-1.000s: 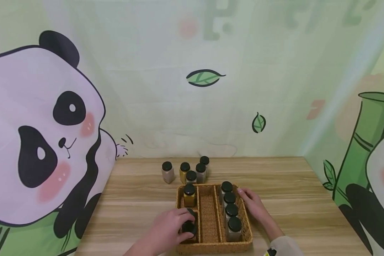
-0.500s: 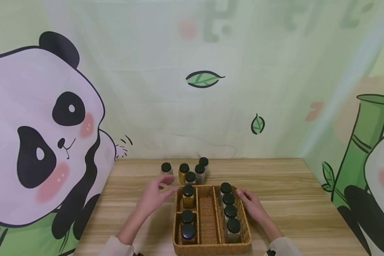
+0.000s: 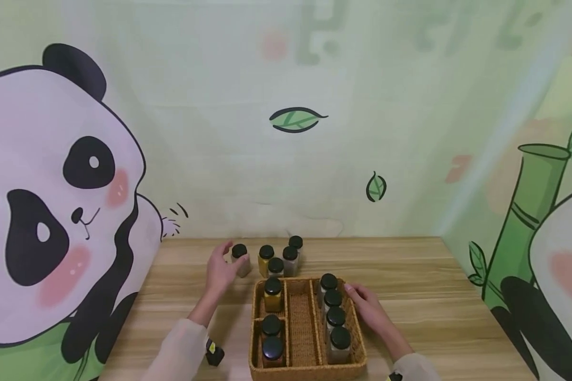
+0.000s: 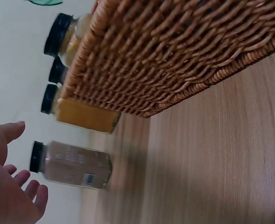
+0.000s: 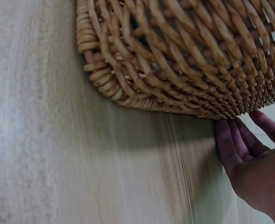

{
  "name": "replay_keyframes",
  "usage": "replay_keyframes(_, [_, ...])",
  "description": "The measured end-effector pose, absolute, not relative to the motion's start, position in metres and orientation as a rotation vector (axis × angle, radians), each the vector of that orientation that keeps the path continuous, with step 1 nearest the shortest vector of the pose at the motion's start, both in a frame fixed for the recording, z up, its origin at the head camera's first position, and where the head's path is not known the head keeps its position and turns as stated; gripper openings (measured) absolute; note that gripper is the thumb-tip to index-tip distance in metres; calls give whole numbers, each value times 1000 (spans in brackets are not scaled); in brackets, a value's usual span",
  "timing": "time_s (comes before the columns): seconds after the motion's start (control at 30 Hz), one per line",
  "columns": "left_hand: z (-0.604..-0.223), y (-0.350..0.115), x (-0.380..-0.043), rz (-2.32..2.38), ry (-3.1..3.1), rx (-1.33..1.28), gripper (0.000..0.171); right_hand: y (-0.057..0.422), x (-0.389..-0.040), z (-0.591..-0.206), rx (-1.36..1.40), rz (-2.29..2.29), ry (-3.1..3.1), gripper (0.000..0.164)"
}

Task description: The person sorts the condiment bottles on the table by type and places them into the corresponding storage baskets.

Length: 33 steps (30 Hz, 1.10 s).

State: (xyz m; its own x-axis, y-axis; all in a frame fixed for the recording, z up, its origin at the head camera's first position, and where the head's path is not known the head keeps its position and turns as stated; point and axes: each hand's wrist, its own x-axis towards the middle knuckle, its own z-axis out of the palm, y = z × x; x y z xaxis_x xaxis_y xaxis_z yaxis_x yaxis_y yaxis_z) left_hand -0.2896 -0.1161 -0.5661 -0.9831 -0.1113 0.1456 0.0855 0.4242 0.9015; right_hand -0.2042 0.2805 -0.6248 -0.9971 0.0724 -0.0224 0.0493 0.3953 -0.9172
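the left hand (image 3: 219,272), left of centre in the lower half of the head view, is spread about a pale-filled jar (image 4: 76,164); the left wrist view, at lower left, shows a gap between fingertips and glass, so nothing is pinched. a good hold would probably come in evenly from both sides, just below the black cap (image 4: 36,157), then lift straight up, clear of the yellow jar (image 3: 265,263) to its right and the wicker basket (image 3: 309,373) at lower centre. the right hand (image 3: 368,307) rests fairly straight fingers against the basket's right side; light, steady pressure should suit there, since a hard push could slide it. the pale-filled jar stands upright on the wooden table (image 3: 419,275): squarish, see-through, its contents a dull pinkish brown, with a small barcode (image 4: 88,179) near the base and lettering too blurred to read.
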Motion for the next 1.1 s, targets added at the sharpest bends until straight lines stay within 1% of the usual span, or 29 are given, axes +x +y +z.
replay_keyframes(0.13, [-576, -116, -295, -1630, -2488, 76, 73, 279, -205, -625, -112, 1725, -2608, 47])
replay_keyframes(0.4, [-592, -115, -301, -1563, -2549, 119, 70, 279, -203, -624, -94, 1733, -2607, 48])
replay_keyframes(0.7, [-597, -109, -306, -1503, -2502, 147, 66, 280, -203, -622, -116, 1745, -2610, 53])
replay_keyframes(0.87, [-601, -110, -308, -1488, -2495, 173, 62, 280, -204, -623, -119, 1751, -2606, 53])
replay_keyframes(1.1, [-607, -117, -303, -1504, -2485, 126, 58, 281, -204, -622, -129, 1743, -2608, 54])
